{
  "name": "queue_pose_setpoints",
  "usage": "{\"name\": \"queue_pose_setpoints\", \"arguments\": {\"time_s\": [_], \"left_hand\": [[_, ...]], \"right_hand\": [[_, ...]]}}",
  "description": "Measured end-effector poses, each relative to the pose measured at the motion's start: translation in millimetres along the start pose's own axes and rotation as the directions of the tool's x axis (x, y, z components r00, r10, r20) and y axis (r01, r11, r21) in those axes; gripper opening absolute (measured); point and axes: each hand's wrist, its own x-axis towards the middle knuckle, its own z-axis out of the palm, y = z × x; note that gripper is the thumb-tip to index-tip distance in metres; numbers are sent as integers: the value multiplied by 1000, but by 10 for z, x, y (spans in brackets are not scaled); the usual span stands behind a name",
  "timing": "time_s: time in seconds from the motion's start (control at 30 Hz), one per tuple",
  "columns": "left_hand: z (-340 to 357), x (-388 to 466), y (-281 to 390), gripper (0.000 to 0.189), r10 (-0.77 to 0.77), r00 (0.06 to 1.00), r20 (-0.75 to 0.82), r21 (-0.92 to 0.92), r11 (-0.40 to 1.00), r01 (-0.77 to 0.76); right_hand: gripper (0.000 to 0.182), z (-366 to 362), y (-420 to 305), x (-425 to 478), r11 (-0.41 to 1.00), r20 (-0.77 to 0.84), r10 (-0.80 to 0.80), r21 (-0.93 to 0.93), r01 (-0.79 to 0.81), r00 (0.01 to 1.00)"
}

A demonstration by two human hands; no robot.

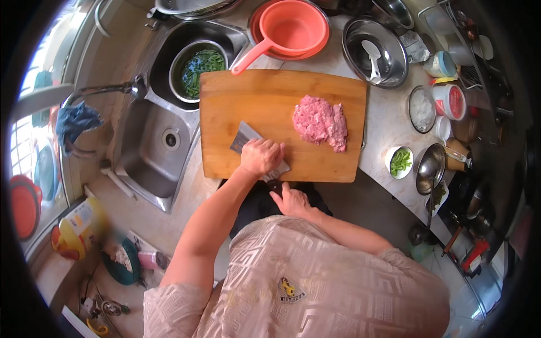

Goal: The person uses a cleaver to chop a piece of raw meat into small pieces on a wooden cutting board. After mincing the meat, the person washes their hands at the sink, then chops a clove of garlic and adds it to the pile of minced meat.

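A wooden cutting board lies before me. My left hand is curled over the middle of a cleaver's broad metal blade, hiding part of it. Just off the board's near edge, my right hand holds the end of the dark handle; its grip is partly hidden. The blade points away to the left, over the board. A heap of pink minced meat rests on the board's right half, apart from the cleaver.
At left is a double steel sink with a pot of cut greens. A red plastic dipper reaches over the board's far edge. Rightward stand a steel bowl, a bowl of chopped green pepper and a ladle.
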Motion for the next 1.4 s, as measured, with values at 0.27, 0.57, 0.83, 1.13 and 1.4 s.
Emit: {"name": "queue_pose_setpoints", "arguments": {"time_s": [0.27,0.57,0.83,1.13,1.4], "left_hand": [[4,28,-9,35,-111,989,100,2,994,111],[-472,73,-51,49,-581,814,-20,-443,735,513],[-380,-50,148,38,-368,922,-116,-280,903,325],[78,-27,85,34,7,999,32,-113,994,-3],[8,115,-80,33,6,985,173,-122,992,16]], "right_hand": [[54,-179,-142,-71,999,32,18,26,-19,999],[52,-551,93,-159,965,-156,-124,211,155,980],[55,-283,105,-66,992,-142,-123,13,126,982],[57,-112,-46,14,1000,-64,10,-2,-10,998],[57,-168,-295,33,996,-66,62,69,-57,996]]}}
